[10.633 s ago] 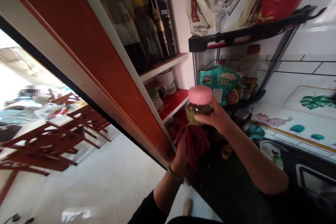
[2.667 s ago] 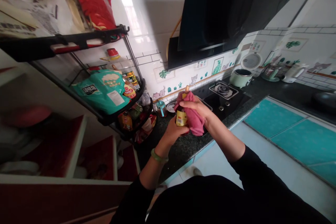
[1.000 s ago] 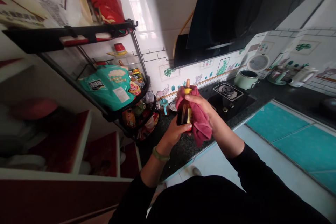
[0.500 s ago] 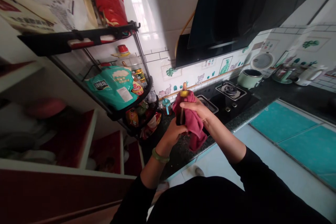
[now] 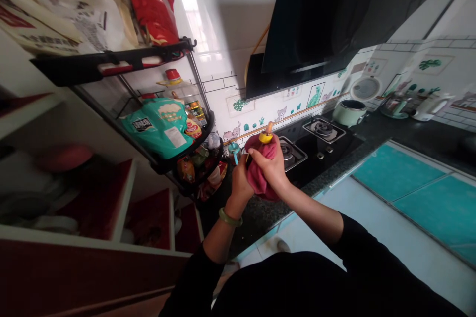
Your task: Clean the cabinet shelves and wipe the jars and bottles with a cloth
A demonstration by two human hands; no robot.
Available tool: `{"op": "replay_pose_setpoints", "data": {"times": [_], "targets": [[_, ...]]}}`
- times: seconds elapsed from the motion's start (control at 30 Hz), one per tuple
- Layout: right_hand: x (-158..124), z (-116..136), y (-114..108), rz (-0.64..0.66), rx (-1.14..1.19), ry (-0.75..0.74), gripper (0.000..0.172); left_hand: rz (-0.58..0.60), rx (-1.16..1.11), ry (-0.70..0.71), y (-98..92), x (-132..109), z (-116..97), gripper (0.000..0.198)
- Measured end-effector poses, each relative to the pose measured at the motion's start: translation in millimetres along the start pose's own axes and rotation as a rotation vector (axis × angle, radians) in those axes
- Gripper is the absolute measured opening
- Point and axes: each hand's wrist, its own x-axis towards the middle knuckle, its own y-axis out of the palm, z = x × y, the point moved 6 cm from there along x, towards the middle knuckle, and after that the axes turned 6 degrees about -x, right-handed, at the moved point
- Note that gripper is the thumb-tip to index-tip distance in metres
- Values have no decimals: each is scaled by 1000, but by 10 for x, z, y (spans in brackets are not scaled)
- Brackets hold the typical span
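Note:
A dark red cloth is wrapped around a bottle whose yellow collar and orange-brown top stick out above it. My right hand presses the cloth against the bottle from the right, thumb across its front. From the left, my left hand, below a green bangle on the wrist, grips the bottle's side. Most of the bottle is hidden by cloth and fingers. Just behind my left hand stands a jar with a light blue handle.
A black rack with packets and an oil bottle rises at the left. Behind my hands are a gas stove and a green pot, under a black range hood. Red-lined shelves fill the lower left.
The cloth's hanging end has been gathered up around the bottle. The bottle's top now leans slightly right, and both hands have closed in nearer each other.

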Motion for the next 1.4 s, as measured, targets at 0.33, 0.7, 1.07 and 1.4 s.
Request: {"op": "replay_pose_setpoints", "data": {"times": [0.33, 0.7, 1.07, 1.4], "targets": [[172, -96, 85, 666, 406, 456, 60, 424, -438, -424, 318, -387, 167, 43], [96, -154, 26, 214, 236, 281, 44, 100, -211, -175, 86, -144, 64, 48], [-125, -456, 60, 75, 64, 45, 84, -4, 176, 6, -102, -86, -108, 46], [94, -176, -49, 331, 231, 278, 71, 164, -587, -388, 149, -249, -40, 66]]}}
